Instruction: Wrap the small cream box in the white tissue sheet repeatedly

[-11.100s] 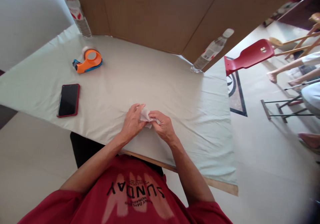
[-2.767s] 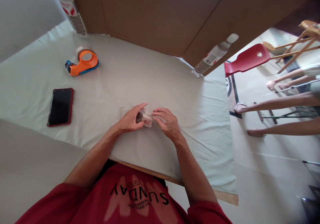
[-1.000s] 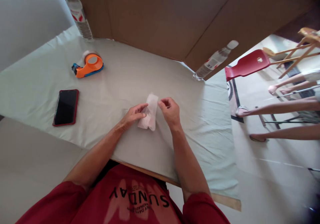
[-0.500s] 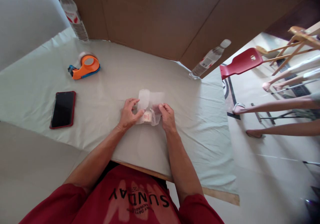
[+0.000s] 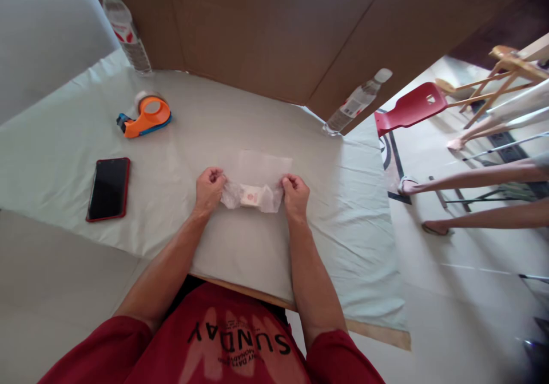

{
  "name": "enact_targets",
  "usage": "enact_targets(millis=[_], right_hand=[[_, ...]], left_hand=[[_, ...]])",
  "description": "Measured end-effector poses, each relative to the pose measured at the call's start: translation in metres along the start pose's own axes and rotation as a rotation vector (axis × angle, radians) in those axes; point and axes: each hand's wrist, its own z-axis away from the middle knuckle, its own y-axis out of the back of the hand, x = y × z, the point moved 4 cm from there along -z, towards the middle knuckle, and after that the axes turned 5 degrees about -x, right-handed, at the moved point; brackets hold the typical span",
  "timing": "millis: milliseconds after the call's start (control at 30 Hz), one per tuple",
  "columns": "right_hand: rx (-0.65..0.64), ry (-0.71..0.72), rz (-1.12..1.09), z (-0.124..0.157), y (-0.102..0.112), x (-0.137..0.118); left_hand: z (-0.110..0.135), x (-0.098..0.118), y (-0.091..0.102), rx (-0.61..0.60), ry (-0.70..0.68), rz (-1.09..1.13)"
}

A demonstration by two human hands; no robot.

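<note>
A small white box with red print [image 5: 251, 196] lies on the cloth in front of me, with a translucent plastic wrap sheet [image 5: 266, 163] under and around it. Crumpled parts of the sheet stand up at both sides of the box, and a flat part spreads out behind it. My left hand [image 5: 210, 188] pinches the wrap's left end between thumb and fingers. On the other side, my right hand [image 5: 295, 194] pinches the right end. Neither hand touches the box itself.
An orange tape dispenser [image 5: 148, 118] and a phone [image 5: 108, 189] lie to the left. Two water bottles, one left [image 5: 124, 26] and one right [image 5: 358, 102], stand against a cardboard panel [image 5: 257, 35]. Beyond the right edge are a red chair [image 5: 412, 109] and other people's legs [image 5: 476, 178].
My left hand has moved left and closed on the wrap's left end, which is now pulled out sideways. The box's printed top shows more fully. My right hand has shifted slightly right.
</note>
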Motion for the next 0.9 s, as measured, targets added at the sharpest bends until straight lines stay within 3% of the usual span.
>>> enact_targets(millis=[67,133,233,333,467,633,700,767,900], right_hand=[[0.072,0.084,0.078,0.004,0.006,-0.009],[0.063,0.185,0.160,0.011,0.007,-0.023],[-0.174,0.276,0.248,0.023,-0.004,-0.036],[-0.348,0.242,0.342,0.028,-0.015,-0.036],[-0.465,0.228,0.333,0.036,-0.016,-0.039],[-0.864,0.218,0.245,0.067,-0.009,-0.049],[-0.948,0.169,0.316,0.077,-0.005,-0.046],[-0.888,0.162,0.383,0.079,-0.001,-0.043],[-0.615,0.308,0.422,0.069,-0.003,-0.044]], left_hand=[[0.001,0.004,0.003,0.064,-0.071,-0.044],[0.007,0.015,0.007,0.128,-0.208,-0.135],[0.023,0.034,0.005,0.121,-0.475,-0.308],[0.033,0.042,-0.004,-0.038,-0.651,-0.456],[0.030,0.036,-0.006,-0.214,-0.548,-0.508],[0.033,0.041,0.010,-0.396,-0.317,-0.271],[0.040,0.041,0.010,-0.582,-0.213,-0.357],[0.047,0.041,0.012,-0.633,-0.192,-0.586],[0.055,0.045,0.011,-0.473,-0.425,-0.785]])
